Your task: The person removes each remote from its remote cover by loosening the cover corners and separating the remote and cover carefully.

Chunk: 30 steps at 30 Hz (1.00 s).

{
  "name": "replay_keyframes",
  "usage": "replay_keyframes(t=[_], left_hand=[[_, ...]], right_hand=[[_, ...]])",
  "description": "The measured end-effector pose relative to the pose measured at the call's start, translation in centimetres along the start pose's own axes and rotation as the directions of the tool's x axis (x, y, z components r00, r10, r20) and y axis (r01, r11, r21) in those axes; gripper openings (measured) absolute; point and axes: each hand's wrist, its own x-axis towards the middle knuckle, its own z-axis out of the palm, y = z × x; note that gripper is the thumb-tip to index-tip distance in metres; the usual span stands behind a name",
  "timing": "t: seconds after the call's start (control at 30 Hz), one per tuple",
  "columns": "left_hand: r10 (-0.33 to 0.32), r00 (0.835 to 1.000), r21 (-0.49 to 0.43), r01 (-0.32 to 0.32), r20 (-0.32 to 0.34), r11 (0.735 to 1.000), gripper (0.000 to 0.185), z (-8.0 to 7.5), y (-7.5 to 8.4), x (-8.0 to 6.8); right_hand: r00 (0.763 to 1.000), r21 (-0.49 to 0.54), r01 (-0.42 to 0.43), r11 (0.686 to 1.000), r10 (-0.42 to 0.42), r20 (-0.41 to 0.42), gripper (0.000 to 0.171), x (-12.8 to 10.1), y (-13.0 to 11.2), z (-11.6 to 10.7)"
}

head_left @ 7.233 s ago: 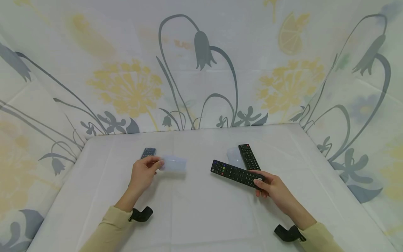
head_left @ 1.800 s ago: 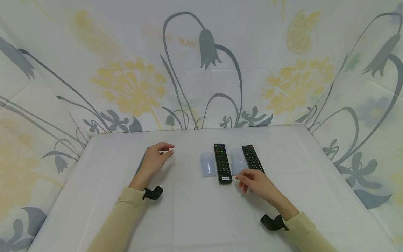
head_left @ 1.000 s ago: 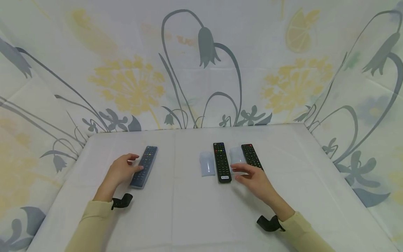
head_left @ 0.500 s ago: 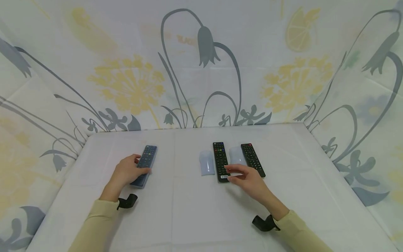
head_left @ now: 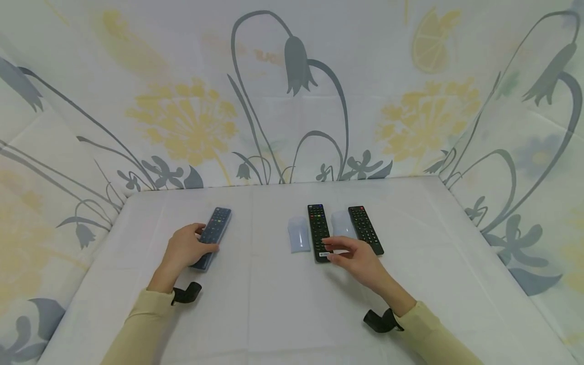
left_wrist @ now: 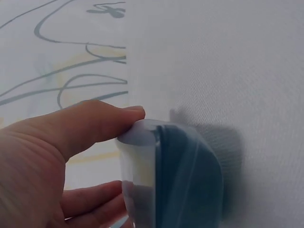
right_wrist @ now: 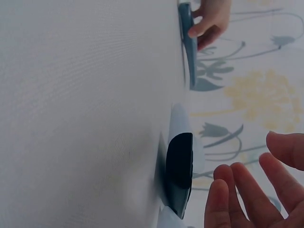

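Gripping the sleeved remote lengthwise with our left hand; right hand hovers loose-fingered at the bare remote's near end.

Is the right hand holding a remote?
No, the right hand hovers open by the near end of the middle black remote, its fingers curled round nothing.

Bare tablecloth between both hands
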Motion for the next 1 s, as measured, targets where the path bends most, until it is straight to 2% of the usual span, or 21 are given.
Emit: replay_keyframes(t=[0.2,0.33,0.47,0.73,1.0], left_hand=[[0.050,0.999,-0.032,-0.050,-0.013,0.998,0.070,0.1,0.2,-0.1],[0.116,0.993,-0.067,-0.116,-0.005,0.991,0.069,0.2,0.9,-0.4],[0.212,0.977,-0.090,-0.211,-0.002,0.973,0.068,0.3,1.9,-0.9],[0.385,0.923,-0.132,-0.381,0.006,0.915,0.065,1.4,4.4,-2.3],[0.544,0.837,-0.195,-0.525,0.055,0.828,0.065,2.7,6.4,-3.2]], right_hand=[[1.000,0.027,-0.024,0.999,0.023,0.010,0.038,0.1,-0.4,0.1],[1.000,0.046,-0.014,0.999,0.013,0.011,0.039,0.1,-0.5,0.1],[1.000,0.068,0.018,0.997,-0.018,0.009,0.039,0.3,-0.4,0.2],[1.000,0.051,0.027,0.998,-0.028,0.005,0.041,0.8,-1.0,0.7],[1.000,0.030,0.019,0.999,-0.019,0.000,0.054,1.4,-1.3,1.0]])
